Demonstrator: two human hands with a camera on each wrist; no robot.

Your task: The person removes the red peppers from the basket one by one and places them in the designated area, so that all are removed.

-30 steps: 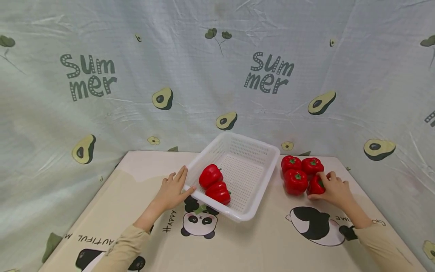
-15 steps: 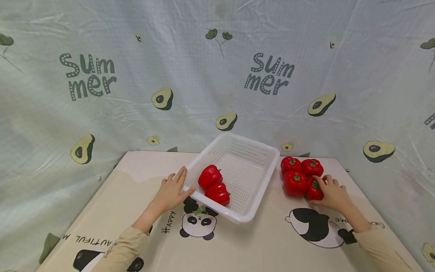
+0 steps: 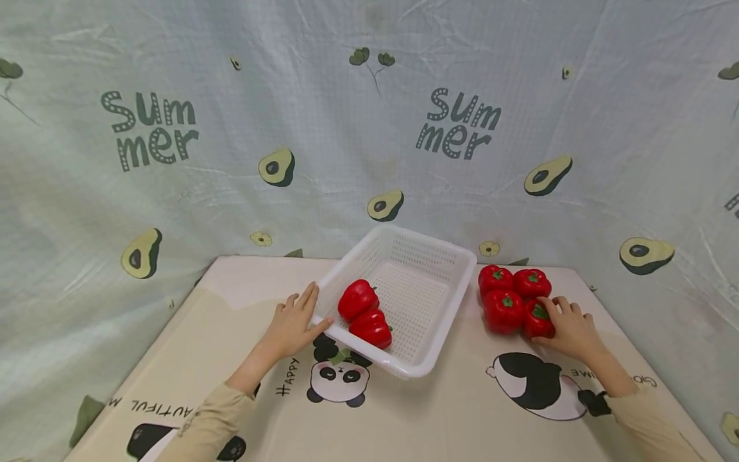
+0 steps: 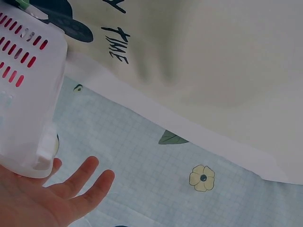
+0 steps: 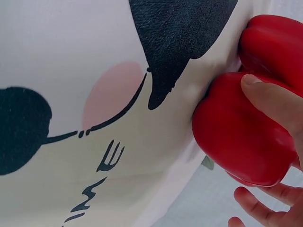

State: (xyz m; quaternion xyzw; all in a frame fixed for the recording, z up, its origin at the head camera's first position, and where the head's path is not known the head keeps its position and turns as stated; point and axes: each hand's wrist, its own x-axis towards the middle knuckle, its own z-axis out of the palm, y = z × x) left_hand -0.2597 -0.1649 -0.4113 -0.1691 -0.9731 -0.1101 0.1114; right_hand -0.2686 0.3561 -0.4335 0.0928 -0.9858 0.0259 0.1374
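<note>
A white perforated plastic basket (image 3: 426,359) stands at an angle on the table, with two red bell peppers (image 3: 371,328) lying in its left part. My left hand (image 3: 291,326) rests at the basket's left corner, fingers along the rim and thumb over the front edge. In the left wrist view, the fingers (image 4: 84,187) look straight and spread beside the basket wall. On the right, several red bell peppers (image 3: 503,312) stand grouped, stems up. My right hand (image 3: 571,328) holds the front right bell pepper (image 5: 241,127) between thumb and fingers; some fingers are hidden behind it.
A pale tablecloth with panda prints (image 3: 340,378) covers the table. Behind and at both sides hangs a curtain (image 3: 323,128) with avocado prints, close beyond the basket and the grouped peppers.
The front right pepper has turned from leaning to upright, against its neighbours, and my right hand has shifted slightly right around it. The left hand and basket have stayed in place.
</note>
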